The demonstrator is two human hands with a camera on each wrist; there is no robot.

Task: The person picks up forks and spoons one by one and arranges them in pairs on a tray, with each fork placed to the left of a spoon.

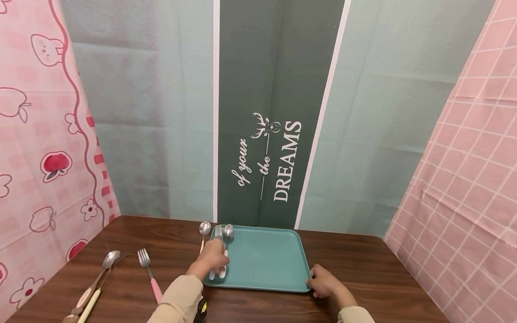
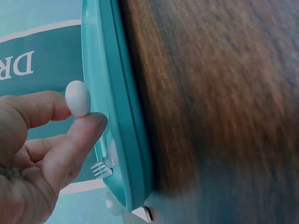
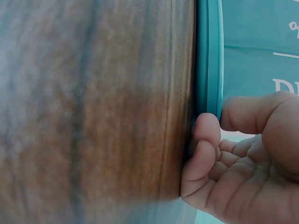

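Observation:
A teal rectangular tray [image 1: 266, 260] lies on the wooden table. Over its left side, my left hand [image 1: 214, 256] pinches the white handle [image 2: 78, 99] of a spoon [image 1: 228, 232] between thumb and finger; the bowl points to the back. Beside that spoon, a white-handled fork [image 1: 218, 231] lies along the tray's left edge, partly hidden under the hand. My right hand [image 1: 323, 281] grips the tray's front right corner, with the thumb on the rim and curled fingers at its outer side, as the right wrist view shows.
Just left of the tray lies another spoon [image 1: 204, 228] with a pale handle. Farther left are a pink-handled fork [image 1: 155, 289], a large spoon [image 1: 111, 259] and a utensil with a yellow-green handle [image 1: 89, 306]. A printed curtain [image 1: 274, 89] hangs behind the table [image 1: 355, 255].

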